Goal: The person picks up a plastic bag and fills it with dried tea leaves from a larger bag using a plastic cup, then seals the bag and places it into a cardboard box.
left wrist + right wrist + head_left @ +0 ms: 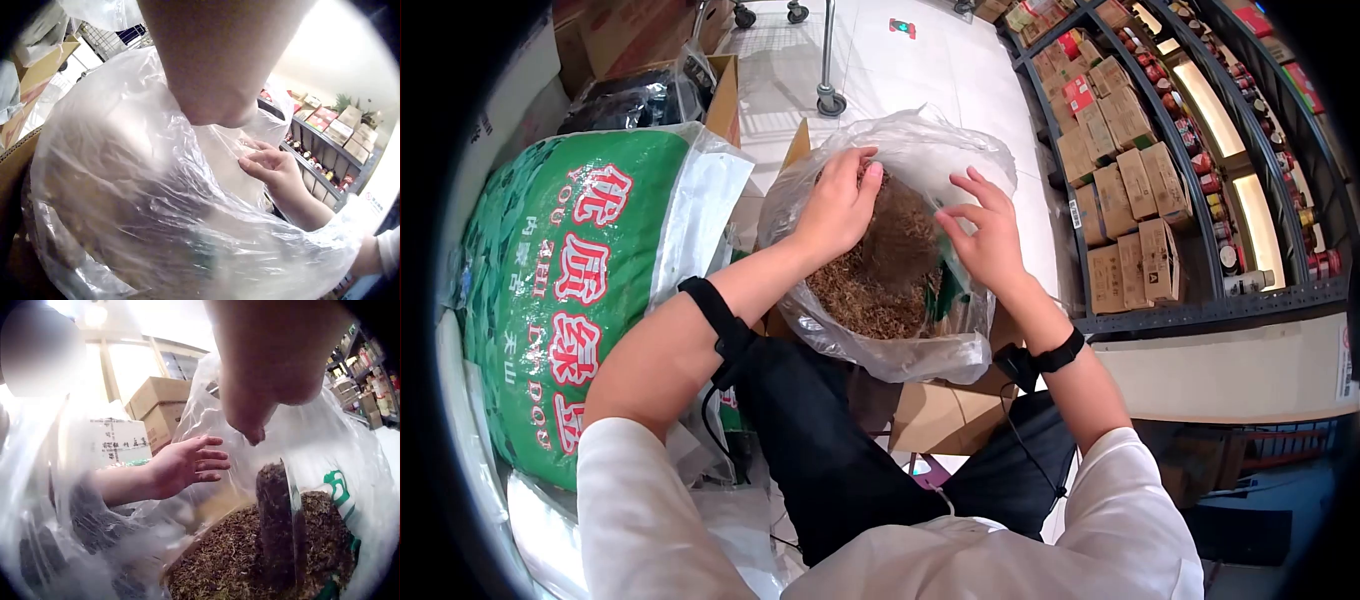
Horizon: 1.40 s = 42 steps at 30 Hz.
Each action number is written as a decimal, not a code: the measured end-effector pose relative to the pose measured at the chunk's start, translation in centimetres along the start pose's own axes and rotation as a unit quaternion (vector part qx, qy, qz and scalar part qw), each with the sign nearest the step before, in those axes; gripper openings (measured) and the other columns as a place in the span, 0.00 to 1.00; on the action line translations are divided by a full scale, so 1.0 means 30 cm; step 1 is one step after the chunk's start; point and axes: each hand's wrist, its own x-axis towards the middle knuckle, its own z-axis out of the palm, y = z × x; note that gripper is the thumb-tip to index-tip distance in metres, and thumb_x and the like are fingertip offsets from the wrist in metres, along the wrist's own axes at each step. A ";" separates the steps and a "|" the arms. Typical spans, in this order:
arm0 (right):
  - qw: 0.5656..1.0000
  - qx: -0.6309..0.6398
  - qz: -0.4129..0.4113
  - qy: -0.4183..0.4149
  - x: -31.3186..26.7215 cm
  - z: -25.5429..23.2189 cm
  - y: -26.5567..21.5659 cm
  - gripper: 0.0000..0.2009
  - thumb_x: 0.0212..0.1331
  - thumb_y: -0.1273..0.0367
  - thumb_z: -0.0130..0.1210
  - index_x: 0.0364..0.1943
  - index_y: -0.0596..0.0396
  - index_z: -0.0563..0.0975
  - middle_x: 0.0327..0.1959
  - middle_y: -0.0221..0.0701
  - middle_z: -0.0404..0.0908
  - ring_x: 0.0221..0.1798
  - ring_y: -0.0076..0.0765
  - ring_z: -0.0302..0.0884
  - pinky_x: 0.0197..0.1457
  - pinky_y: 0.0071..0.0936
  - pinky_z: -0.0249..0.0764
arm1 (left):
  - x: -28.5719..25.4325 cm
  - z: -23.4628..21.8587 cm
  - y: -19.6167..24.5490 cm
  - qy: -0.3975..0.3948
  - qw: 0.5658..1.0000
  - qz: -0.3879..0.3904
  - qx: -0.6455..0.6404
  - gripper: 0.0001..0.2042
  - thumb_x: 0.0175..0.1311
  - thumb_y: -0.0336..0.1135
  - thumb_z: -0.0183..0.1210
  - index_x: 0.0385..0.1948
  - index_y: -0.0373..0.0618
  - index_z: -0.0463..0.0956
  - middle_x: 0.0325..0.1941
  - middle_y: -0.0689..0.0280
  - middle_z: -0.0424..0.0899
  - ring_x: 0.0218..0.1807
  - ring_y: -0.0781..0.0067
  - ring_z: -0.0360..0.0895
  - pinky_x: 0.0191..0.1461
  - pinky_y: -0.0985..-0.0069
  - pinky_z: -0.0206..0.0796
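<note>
A large clear plastic bag (975,350) stands with its mouth wide, holding brown, dry, shredded material (860,300). Inside it a clear packet (275,519) of the same brown stuff stands upright above the loose heap. My right hand (990,235) is at the packet's right edge, thumb and index fingertips together on thin clear film; its other fingers stick out. My left hand (840,200) is on the far left of the mouth. In the right wrist view the left hand (187,469) has its fingers straight and spread, with nothing in them.
A full green sack (540,310) with printed lettering lies on the left. Shelves with small cartons (1130,190) and jars run along the right. A wheeled metal rack (830,90) stands beyond the bag. A cardboard flap (945,415) sticks out below the bag.
</note>
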 end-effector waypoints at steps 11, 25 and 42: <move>0.988 0.036 0.145 -0.035 0.020 -0.011 -0.014 0.08 0.51 0.67 0.65 0.31 0.55 0.84 0.45 0.38 0.80 0.42 0.42 0.79 0.46 0.34 0.75 | -0.012 -0.017 -0.015 -0.075 0.995 0.022 0.064 0.21 0.65 0.39 0.56 0.57 0.39 0.68 0.55 0.53 0.73 0.60 0.56 0.71 0.63 0.67 0.63; 0.988 0.104 0.088 -0.069 0.126 -0.062 -0.205 0.09 0.55 0.66 0.63 0.33 0.57 0.84 0.38 0.38 0.74 0.31 0.35 0.74 0.36 0.29 0.73 | -0.022 -0.039 0.052 -0.190 0.981 0.035 0.025 0.73 0.28 0.62 0.77 0.72 0.42 0.28 0.75 0.40 0.40 0.76 0.41 0.42 0.77 0.57 0.43; 0.826 0.427 0.368 0.009 0.066 0.072 0.013 0.16 0.69 0.62 0.41 0.40 0.61 0.76 0.28 0.32 0.77 0.25 0.28 0.74 0.27 0.22 0.73 | -0.023 -0.046 0.054 -0.116 0.989 0.068 0.063 0.59 0.36 0.48 0.73 0.72 0.48 0.41 0.64 0.42 0.57 0.66 0.41 0.60 0.70 0.59 0.56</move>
